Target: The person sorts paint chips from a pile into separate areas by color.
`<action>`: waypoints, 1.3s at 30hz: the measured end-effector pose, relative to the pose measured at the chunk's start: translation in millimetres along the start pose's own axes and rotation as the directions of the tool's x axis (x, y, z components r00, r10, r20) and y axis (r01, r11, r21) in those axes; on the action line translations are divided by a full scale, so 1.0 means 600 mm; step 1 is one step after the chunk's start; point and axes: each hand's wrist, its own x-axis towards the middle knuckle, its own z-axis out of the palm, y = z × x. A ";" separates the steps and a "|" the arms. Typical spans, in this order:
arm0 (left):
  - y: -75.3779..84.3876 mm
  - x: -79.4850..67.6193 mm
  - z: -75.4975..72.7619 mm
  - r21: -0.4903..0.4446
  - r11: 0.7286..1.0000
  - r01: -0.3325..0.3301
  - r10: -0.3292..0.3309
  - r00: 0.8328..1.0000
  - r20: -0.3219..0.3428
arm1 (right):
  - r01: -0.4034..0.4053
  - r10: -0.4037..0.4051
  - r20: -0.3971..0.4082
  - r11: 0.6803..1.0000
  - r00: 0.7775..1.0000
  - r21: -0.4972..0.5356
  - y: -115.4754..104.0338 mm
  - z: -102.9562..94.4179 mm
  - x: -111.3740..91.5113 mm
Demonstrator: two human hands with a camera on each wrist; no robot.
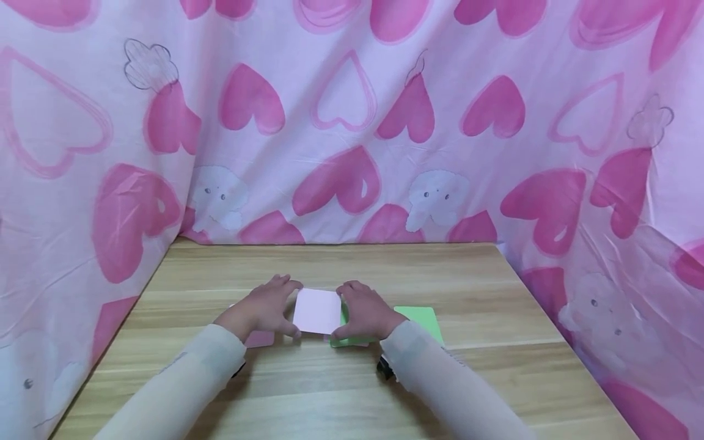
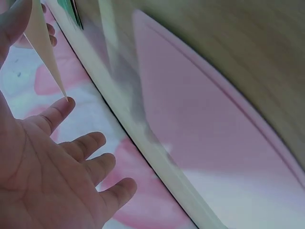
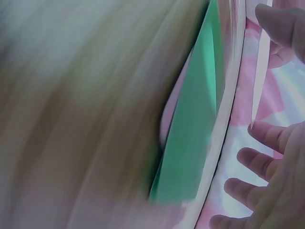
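Observation:
A pale pink square card (image 1: pixel 317 311) is held up between both hands in the head view. My left hand (image 1: pixel 266 308) pinches its left side between thumb and index finger; the other fingers spread out loosely in the left wrist view. At the opposite side my right hand (image 1: pixel 365 311) pinches it in the same way. Seen nearly edge-on, the card (image 3: pixel 260 71) looks thin in the right wrist view. Below the left hand lies a darker pink card (image 2: pixel 205 109). Under the right hand are a green card (image 3: pixel 190 138) and a bit of pink, both partly hidden.
Another green card (image 1: pixel 420 321) lies on the wooden table (image 1: pixel 330 391), right of the right hand and partly behind the sleeve. A pink heart-patterned cloth (image 1: pixel 341 134) encloses the table at the back and both sides.

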 end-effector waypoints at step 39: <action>-0.150 -0.137 -0.038 -0.011 0.975 0.224 -0.224 0.975 -0.009 | 0.080 -0.077 0.043 0.992 0.996 -0.093 -0.189 0.068 0.111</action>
